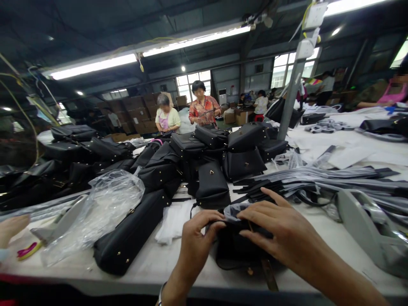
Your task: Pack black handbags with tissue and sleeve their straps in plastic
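Observation:
My left hand (195, 238) grips the left edge of a small black bag (237, 250) lying at the near edge of the white table (165, 263). My right hand (278, 227) lies over the bag's top with its fingers pressed onto a crumpled bit of clear plastic (234, 210) at the bag's opening. Most of the bag is hidden under both hands. A black strap trails from under it toward the table edge.
A long black bag (130, 233) and a clear plastic bag (102, 208) lie to the left. Many black bags (204, 157) are piled behind, a heap of straps (318, 178) to the right, a grey tool (366, 225) near right. Another person's hand (11, 229) shows at far left; workers stand behind.

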A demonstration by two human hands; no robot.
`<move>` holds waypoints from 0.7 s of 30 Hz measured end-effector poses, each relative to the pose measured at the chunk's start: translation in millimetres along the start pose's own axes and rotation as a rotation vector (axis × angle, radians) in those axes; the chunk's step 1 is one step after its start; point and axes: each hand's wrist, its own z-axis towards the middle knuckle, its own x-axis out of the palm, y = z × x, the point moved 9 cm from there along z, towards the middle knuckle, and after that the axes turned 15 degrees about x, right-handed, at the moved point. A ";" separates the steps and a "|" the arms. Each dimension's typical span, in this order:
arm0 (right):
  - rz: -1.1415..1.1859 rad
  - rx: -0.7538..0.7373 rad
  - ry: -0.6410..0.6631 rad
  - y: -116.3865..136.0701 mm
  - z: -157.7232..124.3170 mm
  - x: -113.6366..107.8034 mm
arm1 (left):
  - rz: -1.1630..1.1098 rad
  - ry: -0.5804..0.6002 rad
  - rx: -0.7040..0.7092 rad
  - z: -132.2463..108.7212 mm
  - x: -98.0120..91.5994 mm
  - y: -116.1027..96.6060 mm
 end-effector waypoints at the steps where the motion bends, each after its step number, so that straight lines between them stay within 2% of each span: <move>1: -0.010 0.006 -0.002 -4.3 1.6 -1.7 | 0.018 -0.049 -0.029 -4.2 -13.0 9.3; 5: -0.061 0.078 -0.001 -25.8 9.7 -3.2 | -0.002 -0.401 -0.217 -37.8 -78.7 61.6; 7: -0.031 0.133 0.038 -33.8 14.6 1.3 | -0.061 -0.586 -0.308 -60.5 -103.5 88.0; 10: 0.099 0.245 0.129 -41.0 22.0 11.3 | -0.228 -0.827 -0.388 -88.7 -115.2 115.6; 12: 0.229 0.324 0.171 -44.1 26.6 16.5 | -0.396 -0.923 -0.383 -95.8 -104.0 122.0; 13: 0.321 0.359 0.187 -45.0 28.8 18.6 | -0.468 -0.907 -0.383 -93.9 -92.2 121.3; 14: 0.433 0.392 0.211 -45.6 30.7 21.3 | -0.514 -0.839 -0.393 -88.6 -76.8 118.1; 16: 0.691 0.449 0.277 -45.5 33.7 28.0 | -0.519 -0.577 -0.434 -72.2 -38.1 105.0; 18: 0.918 0.500 0.336 -45.3 35.5 33.4 | -0.414 -0.315 -0.423 -54.5 -5.1 85.7; 19: 1.001 0.530 0.344 -47.2 36.3 34.3 | -0.349 -0.231 -0.386 -45.4 5.4 75.7; 21: 1.105 0.596 0.305 -55.8 38.0 31.7 | -0.253 -0.150 -0.304 -29.4 15.8 60.3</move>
